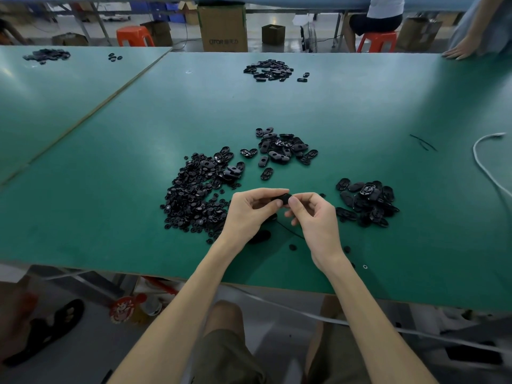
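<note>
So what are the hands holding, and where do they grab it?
A small black plastic piece, left hand pinching its left end, right hand its right end.

We are on a small factory's assembly floor: long green worktables (360,101) carry heaps of small black plastic parts (194,195). Cardboard cartons (223,27) and orange stools (135,36) line the concrete aisle, blue crates (166,9) behind, and another worker (383,12) sits at the next bench.

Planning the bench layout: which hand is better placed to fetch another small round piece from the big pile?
Probably the left hand: the pile of small round pieces lies just beside it, while the right hand sits on the far side. Both hands pinch the black part.
</note>
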Tool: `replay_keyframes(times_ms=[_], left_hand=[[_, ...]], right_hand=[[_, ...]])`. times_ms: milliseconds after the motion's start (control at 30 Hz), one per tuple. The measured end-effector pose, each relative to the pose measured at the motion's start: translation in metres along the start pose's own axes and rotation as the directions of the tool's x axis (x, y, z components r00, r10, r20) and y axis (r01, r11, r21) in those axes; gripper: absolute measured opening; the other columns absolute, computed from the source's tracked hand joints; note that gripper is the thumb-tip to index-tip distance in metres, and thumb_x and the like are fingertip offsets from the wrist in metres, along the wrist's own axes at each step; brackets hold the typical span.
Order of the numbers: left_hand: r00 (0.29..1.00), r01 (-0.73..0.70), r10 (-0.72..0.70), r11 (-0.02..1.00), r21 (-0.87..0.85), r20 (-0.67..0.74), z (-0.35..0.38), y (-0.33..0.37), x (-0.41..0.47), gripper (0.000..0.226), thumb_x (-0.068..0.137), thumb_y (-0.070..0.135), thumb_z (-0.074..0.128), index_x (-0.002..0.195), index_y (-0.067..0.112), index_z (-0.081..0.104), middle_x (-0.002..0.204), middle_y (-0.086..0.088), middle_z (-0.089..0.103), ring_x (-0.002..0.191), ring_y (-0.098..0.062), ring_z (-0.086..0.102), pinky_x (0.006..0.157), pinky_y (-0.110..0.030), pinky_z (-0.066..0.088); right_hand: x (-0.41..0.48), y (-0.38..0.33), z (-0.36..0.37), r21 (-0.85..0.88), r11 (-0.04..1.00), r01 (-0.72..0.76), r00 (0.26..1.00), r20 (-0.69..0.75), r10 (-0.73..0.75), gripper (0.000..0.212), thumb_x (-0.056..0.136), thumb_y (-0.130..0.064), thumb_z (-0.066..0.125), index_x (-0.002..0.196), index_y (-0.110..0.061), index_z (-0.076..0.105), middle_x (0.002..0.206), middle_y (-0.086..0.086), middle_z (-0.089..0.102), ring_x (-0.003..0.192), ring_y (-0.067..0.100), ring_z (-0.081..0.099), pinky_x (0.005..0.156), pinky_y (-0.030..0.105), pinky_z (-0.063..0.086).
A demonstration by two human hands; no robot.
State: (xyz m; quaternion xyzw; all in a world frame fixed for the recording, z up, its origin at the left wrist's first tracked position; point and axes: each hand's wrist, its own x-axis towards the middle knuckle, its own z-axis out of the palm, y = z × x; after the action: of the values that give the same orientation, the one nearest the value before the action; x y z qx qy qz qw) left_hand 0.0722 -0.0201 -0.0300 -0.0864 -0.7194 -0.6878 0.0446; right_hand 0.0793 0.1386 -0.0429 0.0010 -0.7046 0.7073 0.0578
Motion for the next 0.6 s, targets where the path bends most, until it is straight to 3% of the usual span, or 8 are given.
replay_keyframes(times_ms=[233, 433, 500, 600], left_hand=[[0.999, -0.027, 0.029, 0.999, 0.047, -0.036, 0.001, -0.001, 0.001, 0.025, 0.091, -0.002, 0.073, 0.106, 0.017, 0.079, 0.100, -0.001, 0.080, 0.096, -0.019, 0.076, 0.089, -0.029, 0.059], [0.986, -0.121, 0.150, 0.949, 0.291, -0.076, 0.017, 0.033, 0.022, 0.024, 0.090, 0.006, 0.076, 0.108, 0.021, 0.076, 0.100, 0.011, 0.077, 0.095, -0.004, 0.072, 0.088, -0.028, 0.059], [0.991, -0.134, 0.120, 0.933, 0.333, 0.061, 0.031, 0.047, 0.033, 0.022, 0.088, 0.007, 0.077, 0.102, 0.024, 0.077, 0.096, 0.013, 0.077, 0.090, -0.001, 0.072, 0.084, -0.023, 0.058], [0.943, -0.167, 0.018, 0.889, 0.426, 0.332, 0.058, 0.059, 0.046, 0.019, 0.088, 0.007, 0.076, 0.098, 0.023, 0.080, 0.093, 0.007, 0.078, 0.083, -0.004, 0.073, 0.075, -0.016, 0.055]], right_hand=[[0.000, 0.000, 0.000, 0.003, 1.000, 0.000, 1.000, 0.000, 0.000, 0.004, 0.101, -0.014, 0.068, 0.099, -0.013, 0.072, 0.085, 0.002, 0.078, 0.076, 0.011, 0.071, 0.066, 0.022, 0.054], [0.000, 0.000, 0.004, -0.123, 0.992, 0.018, 1.000, 0.026, -0.015, 0.009, 0.103, -0.015, 0.065, 0.107, -0.018, 0.073, 0.091, -0.004, 0.078, 0.080, 0.009, 0.075, 0.074, 0.028, 0.059], [0.000, -0.002, 0.006, -0.214, 0.975, 0.055, 0.996, 0.075, -0.040, 0.018, 0.101, -0.010, 0.063, 0.089, -0.018, 0.071, 0.074, -0.011, 0.074, 0.069, 0.006, 0.068, 0.069, 0.026, 0.052], [0.003, -0.008, 0.008, -0.187, 0.982, -0.033, 0.999, 0.023, 0.037, 0.036, 0.096, 0.005, 0.055, 0.070, -0.020, 0.057, 0.054, -0.015, 0.059, 0.061, 0.013, 0.053, 0.066, 0.036, 0.045]])
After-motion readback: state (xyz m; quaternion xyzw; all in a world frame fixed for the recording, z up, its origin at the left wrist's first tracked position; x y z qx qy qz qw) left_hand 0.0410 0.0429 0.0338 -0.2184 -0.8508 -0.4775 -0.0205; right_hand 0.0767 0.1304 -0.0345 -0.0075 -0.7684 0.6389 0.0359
